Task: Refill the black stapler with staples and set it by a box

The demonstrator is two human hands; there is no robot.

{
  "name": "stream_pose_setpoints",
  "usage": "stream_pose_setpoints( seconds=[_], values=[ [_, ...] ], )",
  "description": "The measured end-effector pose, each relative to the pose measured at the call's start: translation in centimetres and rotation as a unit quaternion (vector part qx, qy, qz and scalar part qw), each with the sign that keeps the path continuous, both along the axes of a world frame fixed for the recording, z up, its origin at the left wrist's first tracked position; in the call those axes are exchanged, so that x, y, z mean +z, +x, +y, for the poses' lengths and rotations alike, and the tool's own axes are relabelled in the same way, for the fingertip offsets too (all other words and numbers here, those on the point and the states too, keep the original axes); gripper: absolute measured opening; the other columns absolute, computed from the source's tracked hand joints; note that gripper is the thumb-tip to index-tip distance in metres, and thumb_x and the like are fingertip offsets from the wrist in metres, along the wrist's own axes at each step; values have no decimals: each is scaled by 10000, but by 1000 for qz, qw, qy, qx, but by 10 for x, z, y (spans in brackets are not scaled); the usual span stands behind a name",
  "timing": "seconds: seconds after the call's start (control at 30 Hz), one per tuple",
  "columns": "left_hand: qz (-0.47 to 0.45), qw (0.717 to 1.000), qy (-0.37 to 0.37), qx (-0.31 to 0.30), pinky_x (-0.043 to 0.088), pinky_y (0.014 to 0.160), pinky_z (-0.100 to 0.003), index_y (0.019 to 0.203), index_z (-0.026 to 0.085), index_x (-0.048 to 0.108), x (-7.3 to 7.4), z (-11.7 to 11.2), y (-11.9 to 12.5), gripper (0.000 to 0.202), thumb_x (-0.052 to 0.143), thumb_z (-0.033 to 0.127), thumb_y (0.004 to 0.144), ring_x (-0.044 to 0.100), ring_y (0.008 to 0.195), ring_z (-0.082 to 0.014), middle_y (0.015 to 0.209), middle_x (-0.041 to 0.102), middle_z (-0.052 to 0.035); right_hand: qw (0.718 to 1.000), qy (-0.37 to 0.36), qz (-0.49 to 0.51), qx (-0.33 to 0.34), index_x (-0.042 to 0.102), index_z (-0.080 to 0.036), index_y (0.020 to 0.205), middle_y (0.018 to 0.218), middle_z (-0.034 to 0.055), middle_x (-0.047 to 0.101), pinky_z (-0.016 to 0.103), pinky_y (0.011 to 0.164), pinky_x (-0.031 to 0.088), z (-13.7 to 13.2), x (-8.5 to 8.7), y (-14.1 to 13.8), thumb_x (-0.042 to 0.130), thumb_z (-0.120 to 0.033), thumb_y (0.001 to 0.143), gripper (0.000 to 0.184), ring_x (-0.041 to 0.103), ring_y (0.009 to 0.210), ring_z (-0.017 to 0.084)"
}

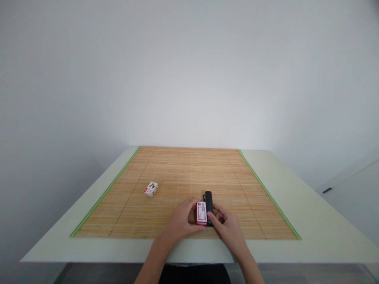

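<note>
My left hand (182, 219) is closed around a pink-and-white box (201, 213), with the thumb at its near end and the fingers at its far left side. Right against the box, on its right, lies a black stapler (209, 202), pointing away from me. The fingers of my right hand (226, 223) grip the stapler near its closer end, the thumb resting on top. Part of the stapler's lower left side is hidden behind the box. Farther left, a small white-and-red box (151, 189) with a dark picture on it sits apart from both hands.
A bamboo mat (189, 169) with green edging covers the middle of a white table (284, 189). The table's near edge runs just in front of my body. A pale wall (189, 79) rises behind it. At the far right is a dark handle (327, 190) on a white surface.
</note>
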State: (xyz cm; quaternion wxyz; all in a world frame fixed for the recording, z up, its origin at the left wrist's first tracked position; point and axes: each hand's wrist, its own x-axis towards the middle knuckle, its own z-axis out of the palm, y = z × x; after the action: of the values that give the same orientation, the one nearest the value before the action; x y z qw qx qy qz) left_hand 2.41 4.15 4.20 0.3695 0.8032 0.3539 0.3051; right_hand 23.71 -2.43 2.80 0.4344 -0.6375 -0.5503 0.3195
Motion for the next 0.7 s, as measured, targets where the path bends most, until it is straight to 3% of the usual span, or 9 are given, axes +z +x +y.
stream_pose_setpoints(
  seconds=[0.2,0.4,0.6,0.7],
  values=[
    [2,1000,5,3,483,990,-402,1288,291,606,0,-1,1,652,901,354,710,630,1122,-269,1231,673,-51,1000,6,-1,3,739,-149,1199,613,-27,549,264,551,366,1,-3,0,624,-626,907,571,500,579,156],
    [2,1000,7,5,447,1061,-452,1378,293,554,-7,2,-2,845,949,399,639,589,1223,-309,1341,629,-86,1000,7,3,6,728,-141,1209,619,-29,554,266,554,367,0,-3,1,624,-606,921,557,502,581,152],
    [25,1000,13,7,459,1042,-456,1324,299,609,-10,4,-2,763,941,438,651,600,1201,-318,1297,652,-84,1000,-1,1,12,726,-159,1213,621,-35,555,271,558,364,0,-2,1,627,-593,926,529,511,585,155],
    [36,999,24,3,419,1114,-478,1408,305,557,-11,-1,-2,872,945,461,643,558,1283,-325,1389,614,-87,1000,-3,7,4,724,-163,1227,627,-31,568,274,560,373,1,-4,1,635,-603,914,548,520,590,160]
  ],
)
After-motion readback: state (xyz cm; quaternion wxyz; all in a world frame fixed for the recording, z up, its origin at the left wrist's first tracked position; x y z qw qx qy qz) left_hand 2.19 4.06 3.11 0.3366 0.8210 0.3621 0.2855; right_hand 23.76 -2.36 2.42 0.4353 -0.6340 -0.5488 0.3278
